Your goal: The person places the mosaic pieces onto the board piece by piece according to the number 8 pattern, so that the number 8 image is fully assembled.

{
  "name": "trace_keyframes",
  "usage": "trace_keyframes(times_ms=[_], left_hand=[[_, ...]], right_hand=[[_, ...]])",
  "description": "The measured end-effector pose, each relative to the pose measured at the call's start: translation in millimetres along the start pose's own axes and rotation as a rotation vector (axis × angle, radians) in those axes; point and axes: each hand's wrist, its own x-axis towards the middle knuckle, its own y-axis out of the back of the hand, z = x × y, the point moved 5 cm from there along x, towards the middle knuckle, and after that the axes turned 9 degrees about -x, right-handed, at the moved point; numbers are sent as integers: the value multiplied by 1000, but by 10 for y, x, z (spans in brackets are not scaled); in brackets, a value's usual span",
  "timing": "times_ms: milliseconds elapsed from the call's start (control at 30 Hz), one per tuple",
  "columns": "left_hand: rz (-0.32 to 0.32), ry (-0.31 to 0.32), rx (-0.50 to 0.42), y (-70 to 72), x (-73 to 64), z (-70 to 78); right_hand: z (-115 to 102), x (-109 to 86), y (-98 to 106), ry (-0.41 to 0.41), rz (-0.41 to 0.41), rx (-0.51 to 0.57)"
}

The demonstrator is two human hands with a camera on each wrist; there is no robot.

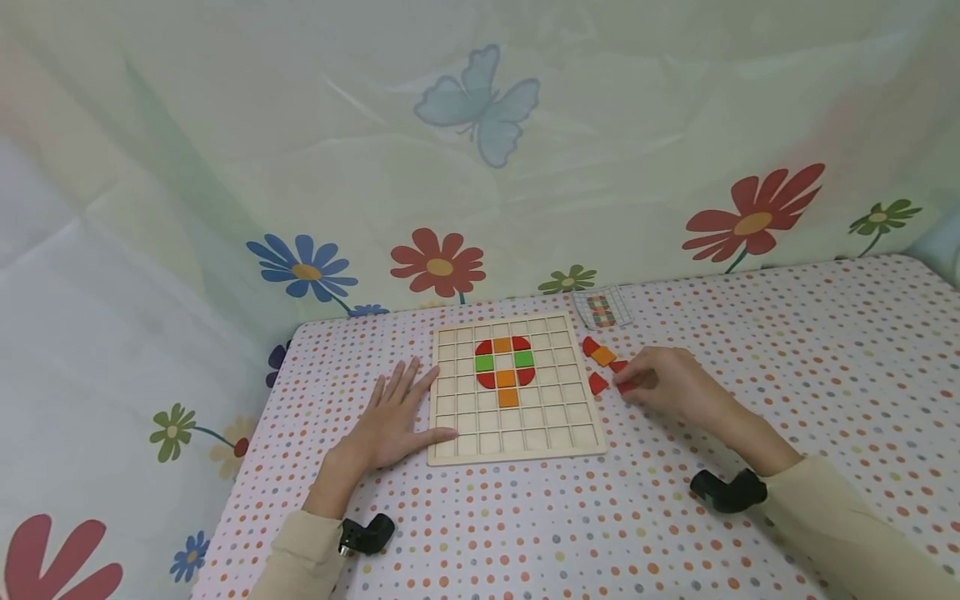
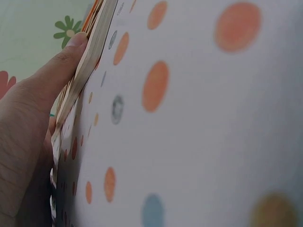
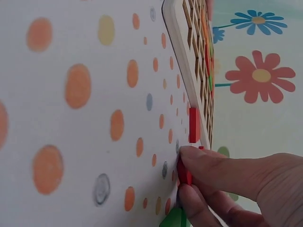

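Observation:
A wooden grid board (image 1: 555, 437) lies on the table. Orange, red and green tiles sit in its upper middle cells, forming a ring around a bare cell, with an orange tile (image 1: 508, 397) below it. My left hand (image 1: 386, 429) rests at the board's left edge, fingers spread, thumb over the lower left corner. To the right of the board, my right hand (image 1: 667, 379) pinches a red piece (image 3: 184, 172) between thumb and fingers, low at the tabletop. Near it lie an orange square (image 1: 603, 357) and a red quarter-round piece (image 1: 597, 383).
A printed card (image 1: 602, 308) with a coloured tile pattern lies behind the loose pieces. In the right wrist view, a green piece (image 3: 175, 218) lies beside the fingers. The dotted tablecloth (image 1: 525, 533) meets a flowered curtain (image 1: 600, 167) at the back.

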Motion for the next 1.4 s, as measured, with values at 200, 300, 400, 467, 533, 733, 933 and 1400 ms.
trace_keyframes(times_ms=[200,300,400,467,533,733,933,1400], left_hand=[[-6,7,7,7,-4,5],[-5,2,5,12,-3,12],[-3,-2,7,20,1,14],[-1,-6,8,24,6,14],[-1,-7,9,25,10,12],[-5,-18,12,22,16,-4],[-5,-28,-2,35,-1,-20],[-4,-26,-12,9,-2,-8]], right_hand=[[-3,8,6,-32,-31,22],[10,3,9,-54,-37,20],[22,3,11,-71,-38,30],[34,5,15,-75,-39,44],[42,5,17,-71,-44,58],[37,-14,-2,-36,-70,79],[-71,-9,-13,23,-21,90],[-605,218,-142,94,-10,225]])
